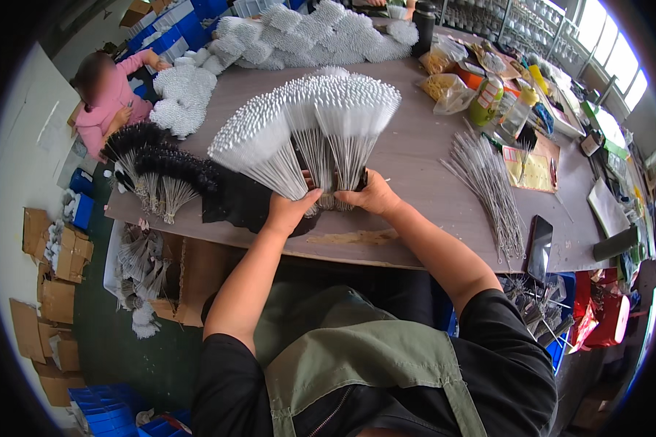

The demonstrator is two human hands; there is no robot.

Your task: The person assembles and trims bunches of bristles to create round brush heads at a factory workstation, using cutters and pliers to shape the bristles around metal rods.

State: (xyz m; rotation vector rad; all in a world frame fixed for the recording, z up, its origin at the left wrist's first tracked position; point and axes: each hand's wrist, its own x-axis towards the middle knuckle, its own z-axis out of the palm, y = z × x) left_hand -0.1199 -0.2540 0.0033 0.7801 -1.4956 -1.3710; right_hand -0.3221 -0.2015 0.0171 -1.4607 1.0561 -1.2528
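Together we hold a big fan of white-tipped wire brushes point(310, 124) upright at the near edge of the grey worktable point(430, 156), our left hand point(288, 211) and right hand point(368, 195) both closed around the gathered wire stems at the bottom. Above the grip the white bristle heads spread wide to either side. Just left of our left hand lies a dark heap, and further that way black-bristled brushes point(153, 164) lie in bundles. Right of our right hand, well apart, a loose sheaf of bare twisted wires point(488, 189) lies on the table, with a dark phone point(539, 246) nearer us beside it. A person in a pink top point(109, 98) sits far off to the left. Our worry: the stems are many and thin, so a slackened squeeze could let the outer ones slide out and scatter, and the splayed heads may tangle if the bundle twists
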